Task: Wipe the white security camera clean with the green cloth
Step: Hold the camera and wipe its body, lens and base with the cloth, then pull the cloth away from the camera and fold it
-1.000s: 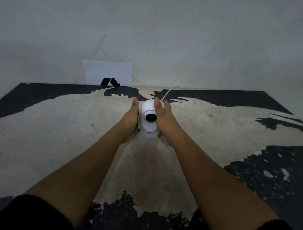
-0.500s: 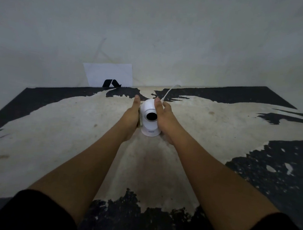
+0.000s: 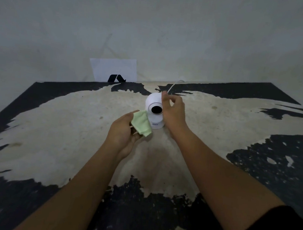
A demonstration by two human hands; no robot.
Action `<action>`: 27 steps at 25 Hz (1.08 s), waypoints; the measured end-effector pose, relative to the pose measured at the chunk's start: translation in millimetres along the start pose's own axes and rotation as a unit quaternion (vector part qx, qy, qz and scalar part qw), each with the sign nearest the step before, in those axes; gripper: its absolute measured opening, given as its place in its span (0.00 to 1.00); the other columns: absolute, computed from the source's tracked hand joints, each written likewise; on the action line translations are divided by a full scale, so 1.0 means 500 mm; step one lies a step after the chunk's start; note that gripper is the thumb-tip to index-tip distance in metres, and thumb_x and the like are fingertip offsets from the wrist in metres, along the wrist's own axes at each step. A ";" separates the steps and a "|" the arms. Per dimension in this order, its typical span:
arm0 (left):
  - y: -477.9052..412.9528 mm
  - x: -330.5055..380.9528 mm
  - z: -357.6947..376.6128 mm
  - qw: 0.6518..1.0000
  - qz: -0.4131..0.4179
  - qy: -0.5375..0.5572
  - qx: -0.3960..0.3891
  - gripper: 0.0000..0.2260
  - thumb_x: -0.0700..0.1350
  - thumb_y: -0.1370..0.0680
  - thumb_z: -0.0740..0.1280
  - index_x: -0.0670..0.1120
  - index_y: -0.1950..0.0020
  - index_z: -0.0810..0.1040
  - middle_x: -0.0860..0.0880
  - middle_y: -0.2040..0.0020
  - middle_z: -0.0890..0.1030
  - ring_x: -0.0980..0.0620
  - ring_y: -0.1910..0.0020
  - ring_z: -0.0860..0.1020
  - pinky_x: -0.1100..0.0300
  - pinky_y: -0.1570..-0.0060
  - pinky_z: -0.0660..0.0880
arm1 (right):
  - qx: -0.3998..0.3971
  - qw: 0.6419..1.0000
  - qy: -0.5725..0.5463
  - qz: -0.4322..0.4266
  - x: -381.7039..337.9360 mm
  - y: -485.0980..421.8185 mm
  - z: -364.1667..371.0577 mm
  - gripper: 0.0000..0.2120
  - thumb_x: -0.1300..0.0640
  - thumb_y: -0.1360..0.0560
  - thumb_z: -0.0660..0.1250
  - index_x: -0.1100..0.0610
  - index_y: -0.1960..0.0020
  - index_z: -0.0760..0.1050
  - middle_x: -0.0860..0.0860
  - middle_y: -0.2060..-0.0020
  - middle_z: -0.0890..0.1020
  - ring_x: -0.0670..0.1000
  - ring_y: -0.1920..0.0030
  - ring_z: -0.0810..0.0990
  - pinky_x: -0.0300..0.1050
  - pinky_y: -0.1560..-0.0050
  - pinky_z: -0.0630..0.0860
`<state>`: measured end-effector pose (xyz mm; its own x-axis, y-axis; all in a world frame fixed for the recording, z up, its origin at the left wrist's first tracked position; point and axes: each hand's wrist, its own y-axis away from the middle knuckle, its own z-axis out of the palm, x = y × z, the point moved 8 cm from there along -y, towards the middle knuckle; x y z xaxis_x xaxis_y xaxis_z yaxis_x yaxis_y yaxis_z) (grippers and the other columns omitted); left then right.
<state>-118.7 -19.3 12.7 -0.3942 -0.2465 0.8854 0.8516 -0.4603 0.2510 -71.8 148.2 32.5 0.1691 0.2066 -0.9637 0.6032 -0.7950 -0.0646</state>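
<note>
Green cloth (image 3: 141, 123) now in left hand (image 3: 123, 133), pulled off white camera (image 3: 154, 111)

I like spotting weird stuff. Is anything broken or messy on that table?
The table top looks damaged: its black coating is worn away across the middle, leaving ragged black patches around the edges. The white security camera stands upright and looks whole, and the green cloth is in the left hand.

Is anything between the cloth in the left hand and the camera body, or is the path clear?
Nothing visible blocks it. The green cloth, held in the left hand, sits just left of the white security camera. The right hand is on the camera's far side, out of the way.
</note>
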 end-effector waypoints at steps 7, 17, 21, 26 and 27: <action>0.083 -0.017 0.004 0.996 -0.032 -0.010 -0.085 0.14 0.44 0.20 0.56 0.40 0.47 0.80 0.38 0.50 0.83 0.39 0.47 0.79 0.46 0.51 0.79 | -0.195 0.961 0.046 -0.191 -0.066 0.209 -0.031 0.01 0.52 0.26 0.69 0.48 0.56 0.78 0.41 0.63 0.79 0.39 0.64 0.75 0.34 0.61 0.71; 0.140 -0.006 0.047 0.954 0.166 -0.228 -0.105 0.09 0.34 0.22 0.60 0.47 0.55 0.76 0.48 0.55 0.84 0.56 0.59 0.83 0.63 0.61 0.78 | -0.135 0.983 -0.081 -0.092 0.010 0.240 -0.103 0.06 0.60 0.26 0.69 0.56 0.49 0.80 0.53 0.58 0.85 0.47 0.59 0.84 0.43 0.55 0.82; 0.173 -0.019 0.080 0.898 0.240 -0.337 -0.150 0.09 0.39 0.24 0.65 0.54 0.55 0.76 0.58 0.53 0.82 0.63 0.57 0.80 0.68 0.59 0.75 | -0.096 0.975 -0.199 -0.003 0.046 0.239 -0.128 0.07 0.62 0.23 0.64 0.61 0.53 0.81 0.59 0.58 0.85 0.54 0.58 0.85 0.49 0.54 0.82; 0.175 -0.047 0.107 0.868 0.255 -0.386 -0.180 0.12 0.50 0.29 0.72 0.53 0.47 0.78 0.62 0.46 0.81 0.64 0.48 0.78 0.63 0.51 0.73 | -0.092 0.953 -0.281 0.058 0.068 0.244 -0.138 0.11 0.60 0.21 0.61 0.61 0.54 0.81 0.56 0.60 0.85 0.52 0.59 0.82 0.44 0.59 0.80; 0.175 -0.044 0.112 0.866 0.268 -0.390 -0.162 0.10 0.49 0.29 0.71 0.52 0.49 0.79 0.63 0.47 0.81 0.65 0.49 0.78 0.63 0.52 0.73 | -0.097 0.948 -0.296 0.061 0.070 0.245 -0.138 0.11 0.58 0.21 0.61 0.61 0.52 0.81 0.57 0.57 0.85 0.53 0.57 0.83 0.45 0.57 0.80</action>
<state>-16.2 -6.4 37.1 0.4888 0.0948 0.8672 0.6478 -0.7053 -0.2881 61.8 97.1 8.8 -0.1849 -0.2816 -0.9415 0.7496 -0.6600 0.0502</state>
